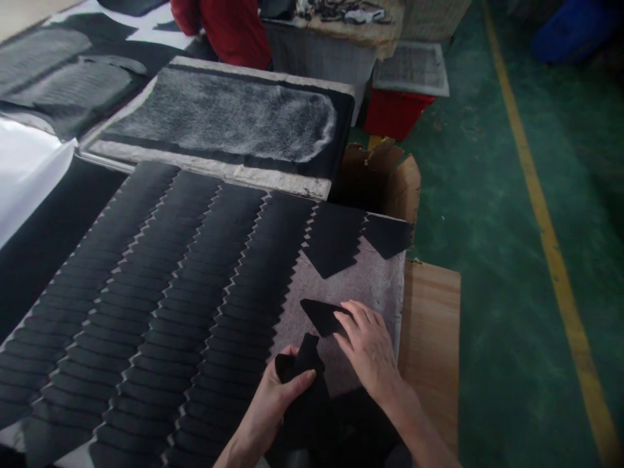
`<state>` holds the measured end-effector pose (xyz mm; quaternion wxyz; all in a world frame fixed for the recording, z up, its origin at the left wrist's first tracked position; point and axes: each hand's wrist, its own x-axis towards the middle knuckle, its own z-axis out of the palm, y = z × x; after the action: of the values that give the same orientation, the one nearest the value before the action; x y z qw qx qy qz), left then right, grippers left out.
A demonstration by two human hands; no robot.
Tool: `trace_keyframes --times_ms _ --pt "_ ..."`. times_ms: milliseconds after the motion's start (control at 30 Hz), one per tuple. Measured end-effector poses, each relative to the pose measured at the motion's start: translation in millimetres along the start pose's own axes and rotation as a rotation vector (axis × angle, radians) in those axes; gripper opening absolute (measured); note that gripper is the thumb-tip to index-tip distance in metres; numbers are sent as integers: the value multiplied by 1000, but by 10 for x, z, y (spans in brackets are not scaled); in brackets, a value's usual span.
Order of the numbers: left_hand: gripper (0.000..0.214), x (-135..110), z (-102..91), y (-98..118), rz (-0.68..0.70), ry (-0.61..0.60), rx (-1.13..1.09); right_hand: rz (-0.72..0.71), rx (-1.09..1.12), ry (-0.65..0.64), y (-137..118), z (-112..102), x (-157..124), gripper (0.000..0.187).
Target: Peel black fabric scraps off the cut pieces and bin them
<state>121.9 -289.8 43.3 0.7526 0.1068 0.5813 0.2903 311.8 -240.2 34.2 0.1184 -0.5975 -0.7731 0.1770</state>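
My left hand (285,393) is closed around a bunch of black pointed fabric pieces (308,364), its thumb pressed on top. Between the fingers of my right hand (365,344) is a single black fabric piece (319,315), its pointed end reaching left over the bare pinkish-grey board (373,279). To the left, long columns of overlapping black pieces (195,286) cover the board, their points forming zigzag edges. A shorter column (334,237) and one lone piece (390,234) lie along the far edge.
Behind the columns is a dark panel with a whitish coating (234,117). An open cardboard box (404,179) stands beyond the table's corner, a red bin (397,114) farther back. A person in a red sleeve (229,29) is at the far side. Green floor (492,312) extends right.
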Motion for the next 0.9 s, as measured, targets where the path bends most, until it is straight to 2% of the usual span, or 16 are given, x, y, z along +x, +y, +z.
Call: trace_keyframes --times_ms 133,267,367,467,533,633,700,767,900 --pt "45 -17 -15 57 15 39 0 104 -10 28 -199 97 101 33" --pt "52 -28 -63 61 27 92 11 167 -63 8 -405 261 345 39" --pt "54 -7 -124 28 61 122 23 163 -96 -29 -489 379 466 22" --pt "49 34 -167 23 92 108 17 161 -85 -17 -498 437 440 7" --pt "47 54 -162 57 92 87 -11 185 -64 26 -462 406 360 10" --pt "51 56 -110 136 70 31 -69 223 151 65 -378 221 209 14" --pt "58 44 -69 167 34 -15 -138 304 434 71 -325 34 118 7" --pt "63 35 -43 166 -26 -39 -224 382 701 67 -282 -143 40 11" --pt "63 67 -27 159 -65 -4 -345 473 1008 -45 -183 -294 -74 20"
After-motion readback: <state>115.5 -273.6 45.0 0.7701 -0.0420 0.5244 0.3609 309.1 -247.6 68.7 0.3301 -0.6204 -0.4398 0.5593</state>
